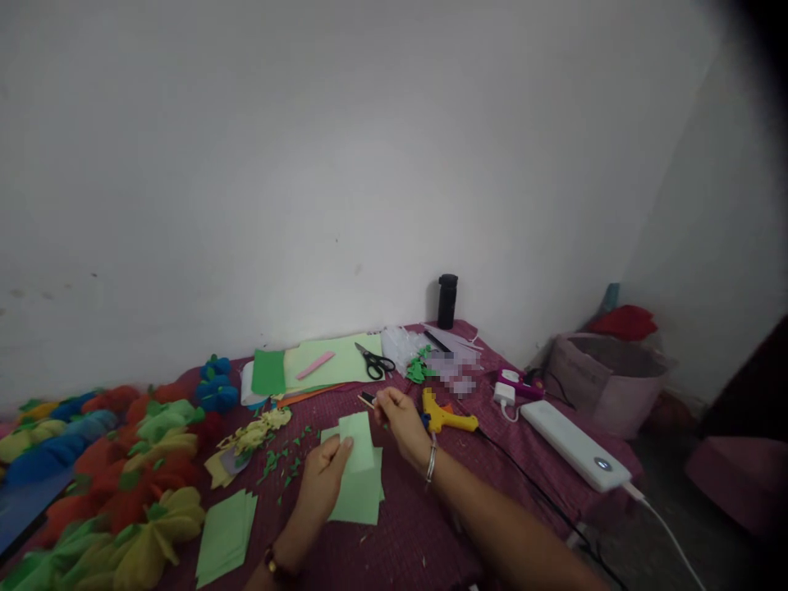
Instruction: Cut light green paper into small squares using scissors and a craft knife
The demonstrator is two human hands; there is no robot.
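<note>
My left hand (pixel 326 472) pinches a light green sheet (pixel 355 431), paper or felt, between thumb and fingers. The sheet lies over a small stack of light green sheets (pixel 360 501) on the purple cloth. My right hand (pixel 399 414) is closed just beyond the sheet's upper right corner, fingertips pressed together. What it holds, if anything, is too small or hidden to tell. A thin stick-like thing (pixel 367 400) shows beside its fingertips. A yellow glue gun (pixel 449 419) lies right of that hand. Small green scraps (pixel 286 464) are scattered to the left of my left hand.
Colourful fabric flowers (pixel 135 460) crowd the left side. More green sheets (pixel 225 533) lie at the front. Black scissors (pixel 375 363) rest on sheets at the back, near a black bottle (pixel 447 302). A white power bank (pixel 575 443), power strip (pixel 520 384) and cables occupy the right.
</note>
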